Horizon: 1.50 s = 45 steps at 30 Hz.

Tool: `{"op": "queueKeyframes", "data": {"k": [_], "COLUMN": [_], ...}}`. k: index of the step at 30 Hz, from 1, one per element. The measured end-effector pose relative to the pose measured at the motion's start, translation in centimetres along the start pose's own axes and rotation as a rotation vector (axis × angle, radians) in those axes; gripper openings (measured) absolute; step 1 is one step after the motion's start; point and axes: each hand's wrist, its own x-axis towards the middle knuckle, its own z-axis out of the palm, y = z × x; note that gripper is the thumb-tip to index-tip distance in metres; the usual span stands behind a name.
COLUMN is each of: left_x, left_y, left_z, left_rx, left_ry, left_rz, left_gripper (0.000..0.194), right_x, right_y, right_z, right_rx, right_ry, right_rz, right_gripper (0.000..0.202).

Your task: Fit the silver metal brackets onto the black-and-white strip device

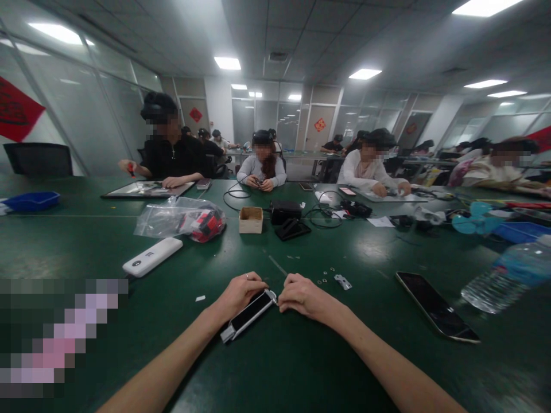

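Note:
A slim, narrow device [250,312] with a dark face and a silver frame lies slanted on the green table. Its upper end carries a small round silver part, and a pale block sits at the lower end. My left hand [241,291] is closed on the device's upper side, thumb and fingers bent around it. At that same upper end, my right hand [305,295] is closed in a pinch, touching or nearly touching the round part. Whatever is between its fingertips is too small to tell. A small silver metal plate [343,281] lies beyond my right hand, beside several tiny rings [325,274].
Left are a white power bank [152,257] and a plastic bag [181,221] with red and black contents. Ahead stand a small open box [250,220] and a black case [286,212]. Right are a phone [435,307] and a water bottle [505,275]. People work across the table.

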Motion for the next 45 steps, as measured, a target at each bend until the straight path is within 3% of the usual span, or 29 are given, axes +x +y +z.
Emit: {"op": "queueKeyframes", "data": {"k": [15, 25, 31, 45], "left_x": [-0.1, -0.1, -0.2, -0.1], "left_y": [-0.1, 0.1, -0.2, -0.1], "left_z": [0.1, -0.1, 0.2, 0.2], "left_rx": [0.054, 0.084, 0.085, 0.067], "left_ry": [-0.025, -0.022, 0.002, 0.034], "left_rz": [-0.026, -0.007, 0.032, 0.055], "left_gripper": [0.025, 0.023, 0.024, 0.023], "right_x": [-0.5, -0.4, -0.6, -0.6], "right_y": [-0.6, -0.4, -0.5, 0.2], "right_z": [2.0, 2.4, 2.2, 0.9], "right_rx": [0.23, 0.32, 0.19, -0.244], "right_ry": [0.255, 0.281, 0.244, 0.188], "right_rz": [0.375, 0.501, 0.434, -0.107], "right_gripper": [0.01, 0.008, 0.009, 0.01]}}
